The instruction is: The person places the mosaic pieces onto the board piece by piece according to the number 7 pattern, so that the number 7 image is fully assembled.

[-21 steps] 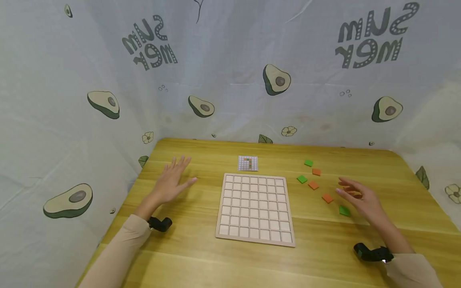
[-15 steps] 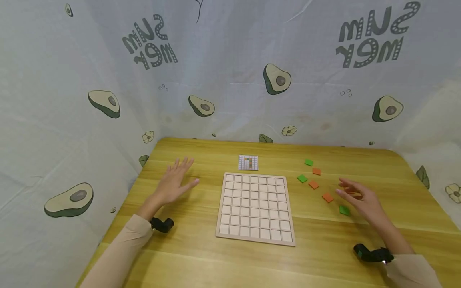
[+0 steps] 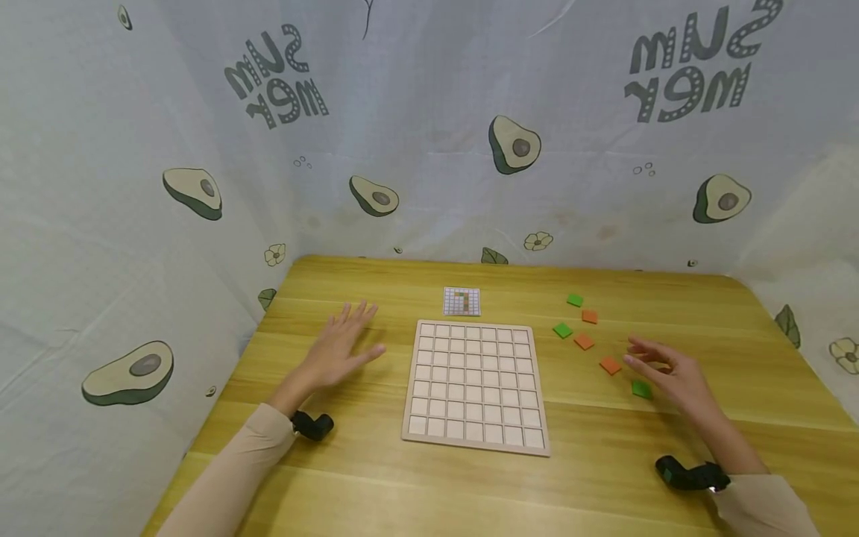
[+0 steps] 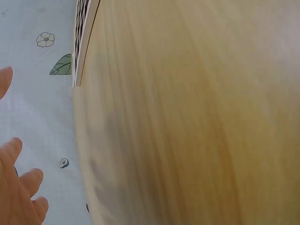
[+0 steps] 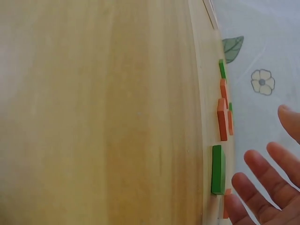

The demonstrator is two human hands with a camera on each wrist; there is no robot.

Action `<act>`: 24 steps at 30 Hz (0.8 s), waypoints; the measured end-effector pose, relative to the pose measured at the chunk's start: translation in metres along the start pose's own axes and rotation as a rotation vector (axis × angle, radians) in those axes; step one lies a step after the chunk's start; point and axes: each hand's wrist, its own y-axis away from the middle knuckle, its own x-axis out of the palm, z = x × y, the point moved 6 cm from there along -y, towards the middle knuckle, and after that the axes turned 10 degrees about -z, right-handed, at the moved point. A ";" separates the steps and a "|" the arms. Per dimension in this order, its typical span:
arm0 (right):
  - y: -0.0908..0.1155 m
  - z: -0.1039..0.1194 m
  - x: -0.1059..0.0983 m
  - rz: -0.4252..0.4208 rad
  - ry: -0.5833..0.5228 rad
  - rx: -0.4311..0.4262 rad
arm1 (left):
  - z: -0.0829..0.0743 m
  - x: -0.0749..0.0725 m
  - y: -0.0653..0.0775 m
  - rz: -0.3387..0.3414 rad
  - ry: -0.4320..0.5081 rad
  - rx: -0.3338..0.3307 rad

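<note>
My left hand (image 3: 333, 354) hovers over the table left of a pale wooden grid board (image 3: 473, 387), fingers spread and holding nothing. On the other side, my right hand (image 3: 678, 377) hangs above the table with loosely bent fingers and nothing held. Its fingertips are near an orange square tile (image 3: 610, 365) and a green square tile (image 3: 641, 389). In the right wrist view, another orange tile (image 5: 227, 206) shows beside the fingers; the hand hides it in the head view. The board's square cells hold no tiles.
Behind the board lies a small printed grid card (image 3: 461, 301) with coloured squares. More green tiles (image 3: 562, 330) and orange tiles (image 3: 584, 341) lie right of the board. A patterned curtain (image 3: 429, 149) hangs along the far edge of the wooden table (image 3: 376, 477).
My left hand has moved right, closer to the board. The right hand's thumb and fingers have drawn slightly nearer each other. The tiles, card and board lie as before.
</note>
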 end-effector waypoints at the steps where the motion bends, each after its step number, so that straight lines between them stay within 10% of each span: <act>1: 0.000 0.000 0.000 0.003 -0.003 0.006 | -0.001 0.001 0.000 0.002 0.001 0.002; 24: 0.000 -0.013 0.013 0.031 0.048 0.102 | -0.027 0.032 0.000 0.118 0.050 0.098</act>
